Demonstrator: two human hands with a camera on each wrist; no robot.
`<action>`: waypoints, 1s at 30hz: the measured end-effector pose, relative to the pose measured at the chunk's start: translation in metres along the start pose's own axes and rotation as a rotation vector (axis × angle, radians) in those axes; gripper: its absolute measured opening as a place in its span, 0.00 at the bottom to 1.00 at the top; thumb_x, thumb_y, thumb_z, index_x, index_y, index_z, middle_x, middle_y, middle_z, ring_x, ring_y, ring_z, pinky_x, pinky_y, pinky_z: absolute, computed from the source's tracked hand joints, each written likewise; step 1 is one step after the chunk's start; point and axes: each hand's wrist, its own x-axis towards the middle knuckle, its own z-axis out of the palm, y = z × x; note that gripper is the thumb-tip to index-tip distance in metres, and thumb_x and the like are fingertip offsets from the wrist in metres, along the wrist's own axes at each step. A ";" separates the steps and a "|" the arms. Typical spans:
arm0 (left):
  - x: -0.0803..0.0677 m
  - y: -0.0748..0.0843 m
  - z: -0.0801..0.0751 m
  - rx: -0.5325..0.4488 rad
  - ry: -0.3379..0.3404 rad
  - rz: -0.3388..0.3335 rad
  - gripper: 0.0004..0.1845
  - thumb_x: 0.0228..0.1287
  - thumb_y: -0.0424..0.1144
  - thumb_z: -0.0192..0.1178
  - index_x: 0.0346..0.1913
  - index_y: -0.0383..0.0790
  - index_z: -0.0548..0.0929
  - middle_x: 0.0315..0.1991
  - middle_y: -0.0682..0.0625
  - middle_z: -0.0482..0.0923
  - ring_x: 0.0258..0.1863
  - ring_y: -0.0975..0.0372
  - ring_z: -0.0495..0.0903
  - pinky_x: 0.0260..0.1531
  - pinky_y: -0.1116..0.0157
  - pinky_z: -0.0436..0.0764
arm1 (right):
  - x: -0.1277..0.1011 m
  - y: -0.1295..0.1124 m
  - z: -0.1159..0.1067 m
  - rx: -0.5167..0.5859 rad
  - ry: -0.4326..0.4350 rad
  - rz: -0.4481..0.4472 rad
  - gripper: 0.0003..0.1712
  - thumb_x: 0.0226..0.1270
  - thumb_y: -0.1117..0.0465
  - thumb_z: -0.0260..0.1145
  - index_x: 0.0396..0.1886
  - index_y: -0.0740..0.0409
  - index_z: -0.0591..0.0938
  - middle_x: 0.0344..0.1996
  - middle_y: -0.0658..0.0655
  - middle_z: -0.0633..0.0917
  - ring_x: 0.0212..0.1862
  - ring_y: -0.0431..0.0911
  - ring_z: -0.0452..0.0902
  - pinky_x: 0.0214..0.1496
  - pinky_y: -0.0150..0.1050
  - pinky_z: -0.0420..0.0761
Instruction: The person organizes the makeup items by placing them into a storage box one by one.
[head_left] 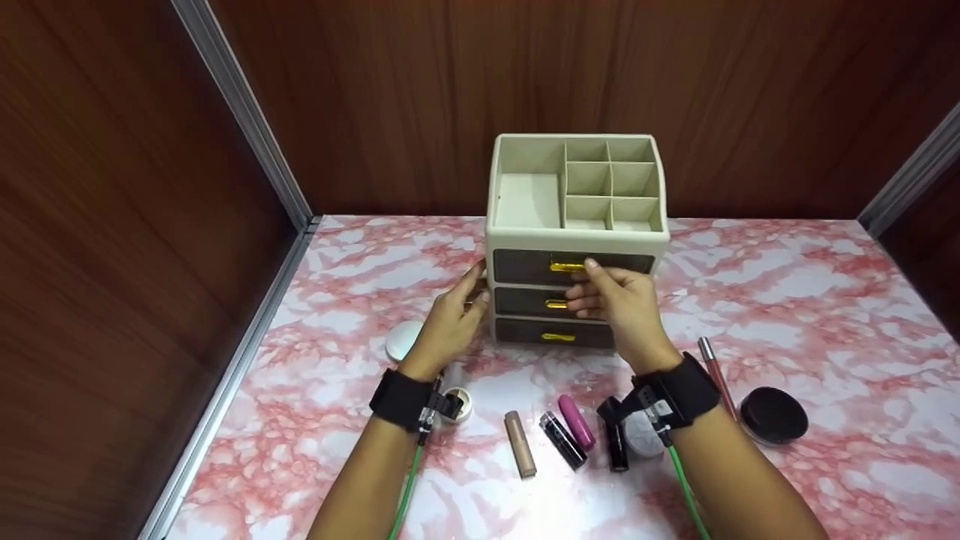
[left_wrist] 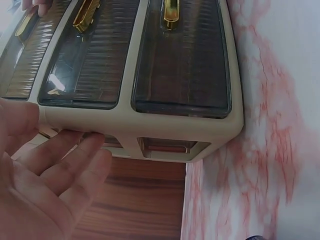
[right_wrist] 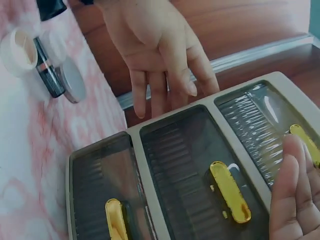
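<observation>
A cream cosmetics organizer (head_left: 577, 238) stands upright at the back of the table, with open compartments on top and three dark see-through drawers in front. All three drawers look closed. My right hand (head_left: 630, 304) pinches the gold handle (head_left: 564, 266) of the top drawer (head_left: 521, 266) at its right end, thumb uppermost. Against the organizer's left side rests my left hand (head_left: 450, 322), its fingers fairly straight; the left wrist view shows these fingers (left_wrist: 75, 160) along the side wall. Gold handles also mark the middle drawer (right_wrist: 172, 165) and bottom drawer (right_wrist: 95, 185).
Before the organizer lie a beige tube (head_left: 520, 444), a black lipstick (head_left: 562, 441), a magenta tube (head_left: 576, 422) and a black tube (head_left: 616, 446). A round black container (head_left: 774, 415) and a slim reddish tube (head_left: 718, 375) lie right; a white round item (head_left: 403, 340) and small jar (head_left: 459, 405) left.
</observation>
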 end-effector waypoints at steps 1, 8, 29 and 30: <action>0.000 0.000 0.000 -0.005 -0.002 0.006 0.28 0.75 0.37 0.50 0.74 0.39 0.59 0.69 0.47 0.65 0.62 0.60 0.71 0.63 0.67 0.66 | 0.000 0.000 0.000 0.016 0.002 0.001 0.25 0.71 0.50 0.63 0.41 0.73 0.82 0.26 0.61 0.86 0.26 0.49 0.83 0.31 0.41 0.84; -0.001 0.001 -0.001 -0.021 -0.023 0.007 0.30 0.74 0.34 0.51 0.75 0.41 0.58 0.68 0.46 0.67 0.57 0.60 0.76 0.57 0.68 0.72 | -0.002 0.002 0.000 0.061 0.008 -0.001 0.20 0.70 0.53 0.65 0.36 0.70 0.83 0.23 0.59 0.85 0.22 0.47 0.81 0.28 0.38 0.83; 0.001 0.003 -0.004 0.013 -0.052 0.018 0.29 0.75 0.35 0.48 0.76 0.41 0.56 0.70 0.46 0.62 0.66 0.59 0.66 0.66 0.65 0.62 | -0.038 0.002 -0.006 0.010 -0.008 -0.070 0.23 0.70 0.56 0.65 0.37 0.78 0.81 0.22 0.65 0.84 0.22 0.49 0.80 0.27 0.41 0.82; 0.000 0.003 -0.004 0.014 -0.055 0.012 0.30 0.75 0.35 0.49 0.76 0.41 0.56 0.70 0.46 0.63 0.65 0.59 0.67 0.65 0.64 0.63 | -0.039 0.002 -0.006 0.007 -0.010 -0.074 0.23 0.70 0.56 0.65 0.36 0.79 0.81 0.22 0.65 0.84 0.22 0.50 0.80 0.27 0.42 0.82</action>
